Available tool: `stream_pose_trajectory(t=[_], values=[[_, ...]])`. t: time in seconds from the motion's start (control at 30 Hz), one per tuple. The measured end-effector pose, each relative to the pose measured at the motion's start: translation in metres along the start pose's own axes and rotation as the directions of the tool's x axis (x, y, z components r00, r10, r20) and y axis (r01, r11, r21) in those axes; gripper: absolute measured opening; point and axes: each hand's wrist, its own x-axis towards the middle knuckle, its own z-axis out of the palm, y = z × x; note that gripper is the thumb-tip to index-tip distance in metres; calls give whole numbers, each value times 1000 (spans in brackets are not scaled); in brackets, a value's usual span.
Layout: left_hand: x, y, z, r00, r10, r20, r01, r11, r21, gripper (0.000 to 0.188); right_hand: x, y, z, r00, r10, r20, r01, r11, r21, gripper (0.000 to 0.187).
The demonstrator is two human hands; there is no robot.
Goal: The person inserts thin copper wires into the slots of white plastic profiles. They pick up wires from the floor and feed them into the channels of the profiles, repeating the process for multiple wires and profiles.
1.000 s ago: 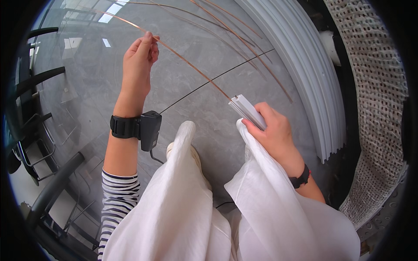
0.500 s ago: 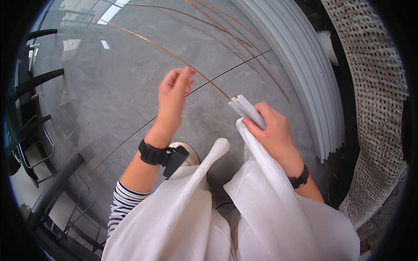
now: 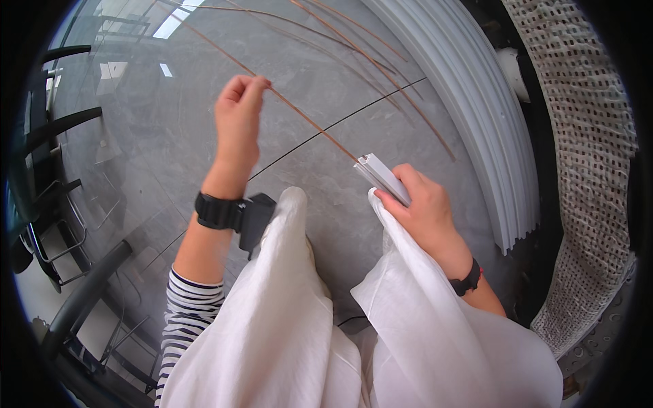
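Note:
My left hand [image 3: 237,117] is closed in a pinch on a thin copper-coloured rod [image 3: 307,118], well away from its near end. From there the rod slopes down to the right into the open end of a white plastic channel profile [image 3: 386,178]. Wrapped round that profile is my right hand [image 3: 428,209], its thumb on the near side, just above the white cloth over my right leg [image 3: 425,272]. How far the rod reaches inside the profile is hidden. Beyond my left hand the rod runs on toward the upper left.
Several loose copper-coloured rods [image 3: 381,71] lie on the grey floor [image 3: 183,129] ahead. Long white ribbed profiles [image 3: 469,115] are stacked at the right, beside a woven, perforated beige cover [image 3: 578,136]. Black chair parts [image 3: 85,292] stand along the left.
My left hand has moved up and left along the rod, and its fingers now pinch it. The white cloth at my left leg has shifted, hiding the shoe. My right hand stays nearly still.

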Motion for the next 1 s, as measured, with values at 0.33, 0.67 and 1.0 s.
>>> stream_pose_trajectory(t=[0.33, 0.67, 1.0], values=[[-60, -15, 33, 983, -167, 70, 168, 986, -9, 13, -1, 3, -1, 1000, 21, -12, -21, 1000, 15, 29], [23, 25, -19, 994, -73, -75, 68, 995, -69, 12, 0, -1, 2, 999, -37, 4, 37, 999, 21, 28], [-102, -25, 57, 923, -334, 191, 358, 927, -110, 11, 2, -1, 1, 1000, -26, -13, 26, 999, 18, 28]])
